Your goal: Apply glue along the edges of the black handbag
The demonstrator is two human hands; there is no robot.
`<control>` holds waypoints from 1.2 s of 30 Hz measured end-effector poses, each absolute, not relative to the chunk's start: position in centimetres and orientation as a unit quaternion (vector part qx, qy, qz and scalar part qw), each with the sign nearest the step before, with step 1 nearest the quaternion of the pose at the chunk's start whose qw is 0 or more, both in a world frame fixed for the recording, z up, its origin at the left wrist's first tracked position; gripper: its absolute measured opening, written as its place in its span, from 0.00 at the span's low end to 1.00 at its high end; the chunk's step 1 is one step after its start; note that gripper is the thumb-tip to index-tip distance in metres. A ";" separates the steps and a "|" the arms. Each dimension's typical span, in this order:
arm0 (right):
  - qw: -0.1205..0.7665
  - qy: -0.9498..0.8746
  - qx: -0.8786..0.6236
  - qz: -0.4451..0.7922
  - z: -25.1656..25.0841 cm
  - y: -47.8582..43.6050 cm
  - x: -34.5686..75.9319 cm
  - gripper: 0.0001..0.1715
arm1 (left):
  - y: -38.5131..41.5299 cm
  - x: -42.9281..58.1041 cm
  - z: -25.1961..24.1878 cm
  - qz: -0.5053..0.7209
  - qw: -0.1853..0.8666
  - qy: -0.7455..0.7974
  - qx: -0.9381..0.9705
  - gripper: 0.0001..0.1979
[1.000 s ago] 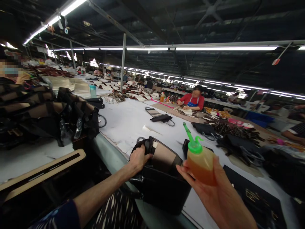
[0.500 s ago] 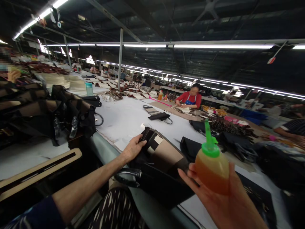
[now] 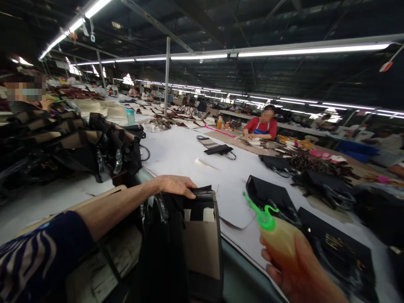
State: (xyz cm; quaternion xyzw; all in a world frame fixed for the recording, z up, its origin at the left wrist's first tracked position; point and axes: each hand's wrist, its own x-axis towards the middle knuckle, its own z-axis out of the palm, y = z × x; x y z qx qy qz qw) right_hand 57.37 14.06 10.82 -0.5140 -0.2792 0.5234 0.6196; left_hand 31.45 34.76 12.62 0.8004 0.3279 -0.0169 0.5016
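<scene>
My left hand (image 3: 176, 185) grips the top edge of a black handbag (image 3: 167, 248), its thumb over the rim. The bag hangs upright at the table's near edge, with a beige panel and two pale patches facing me and plastic-wrapped handles on its left. In my right hand (image 3: 296, 261) is a squeeze bottle (image 3: 280, 242) of amber liquid, with a green cap and nozzle. The bottle tilts to the left, its tip apart from the bag. The fingers behind the bottle are partly hidden.
Black bags (image 3: 69, 143) are heaped at the left. More flat black bag pieces (image 3: 341, 248) lie at the right on the white table (image 3: 176, 151). A striped piece (image 3: 214, 145) lies mid-table. Across from me sits a co-worker in red (image 3: 261, 126); another person (image 3: 28, 97) is at far left.
The handbag has turned from slanting to upright, its beige panel now facing me. The bottle has tipped from upright to a leftward tilt and moved lower. The view has shifted slightly.
</scene>
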 end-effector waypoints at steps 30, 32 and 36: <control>0.442 -0.507 -0.714 0.195 12.3 13.8 57.2 0.30 | 31.7 32.7 11.9 -0.182 0.461 0.317 0.809 0.12; 0.443 -0.504 -0.714 0.200 12.2 13.9 57.2 0.30 | 31.8 32.7 11.8 -0.180 0.469 0.315 0.805 0.12; 0.444 -0.510 -0.713 0.185 12.1 14.0 57.3 0.31 | 32.0 32.8 11.7 -0.179 0.482 0.313 0.799 0.12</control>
